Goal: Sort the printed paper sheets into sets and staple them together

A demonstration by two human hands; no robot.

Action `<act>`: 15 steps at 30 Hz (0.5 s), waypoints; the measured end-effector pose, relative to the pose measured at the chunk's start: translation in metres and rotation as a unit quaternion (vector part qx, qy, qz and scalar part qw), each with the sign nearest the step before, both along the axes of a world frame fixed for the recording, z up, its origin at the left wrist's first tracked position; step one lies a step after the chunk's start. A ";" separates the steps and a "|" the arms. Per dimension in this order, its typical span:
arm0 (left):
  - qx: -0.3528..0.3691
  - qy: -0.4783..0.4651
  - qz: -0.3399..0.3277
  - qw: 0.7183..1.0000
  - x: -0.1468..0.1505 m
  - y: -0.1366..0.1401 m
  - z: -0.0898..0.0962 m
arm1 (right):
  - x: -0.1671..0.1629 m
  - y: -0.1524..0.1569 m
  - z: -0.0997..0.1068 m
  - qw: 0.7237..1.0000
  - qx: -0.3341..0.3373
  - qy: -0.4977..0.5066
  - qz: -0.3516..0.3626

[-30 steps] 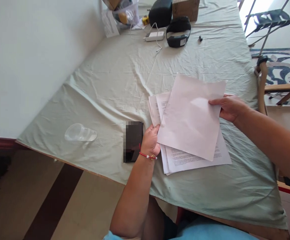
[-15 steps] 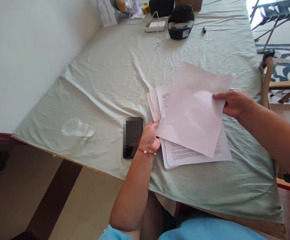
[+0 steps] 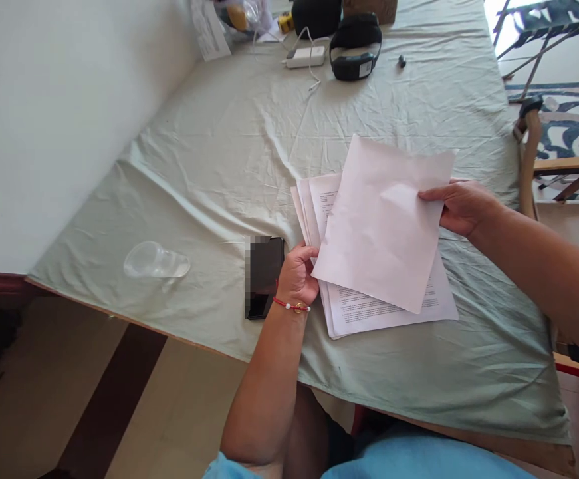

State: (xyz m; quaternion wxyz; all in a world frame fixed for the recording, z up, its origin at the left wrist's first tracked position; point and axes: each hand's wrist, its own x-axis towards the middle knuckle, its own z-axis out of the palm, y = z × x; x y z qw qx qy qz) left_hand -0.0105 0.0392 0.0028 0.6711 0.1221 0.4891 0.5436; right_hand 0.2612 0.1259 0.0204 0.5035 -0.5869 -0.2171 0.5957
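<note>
the white, rectangular, blank-faced paper sheet (image 3: pixel 383 226) sits askew over a fanned stack of white, printed paper pages (image 3: pixel 393 311), near the front edge of the pale green cloth-covered table (image 3: pixel 204 153), toward its right front corner. expected handling: light, flexible, prone to sliding over the pages beneath, and easily creased (shallow ripples show across its face). recommended grip: a flat pinch at a long edge, thumb above, fingers below, with a second edge supported to limit sagging. the stack should be heavier and liable to spread; grip it at a side edge.

the right hand (image 3: pixel 468 206) is closed in a pinch on the sheet's right edge, thumb on top, fingers mostly hidden beneath. the left hand (image 3: pixel 299 274) is closed at the left edge of the stack; whether it also grips the sheet's corner cannot be told.

a black, rectangular, glossy phone (image 3: pixel 268 263) lies just beside the left hand. a clear plastic cup (image 3: pixel 142 259) lies toward the table's left corner.
</note>
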 end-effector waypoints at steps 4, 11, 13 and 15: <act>0.020 0.007 -0.021 1.000 0.003 -0.002 -0.001 | -0.001 -0.001 -0.004 1.000 0.008 0.004 -0.009; 0.014 0.054 -0.014 0.998 0.006 0.000 -0.009 | 0.012 0.006 -0.008 0.995 0.047 -0.088 -0.004; 0.014 0.056 -0.002 0.998 0.004 0.000 -0.011 | 0.025 0.013 -0.008 0.986 0.085 -0.140 -0.034; 0.015 0.054 0.000 0.998 0.004 0.000 -0.011 | 0.040 0.020 -0.007 0.976 0.143 -0.150 -0.072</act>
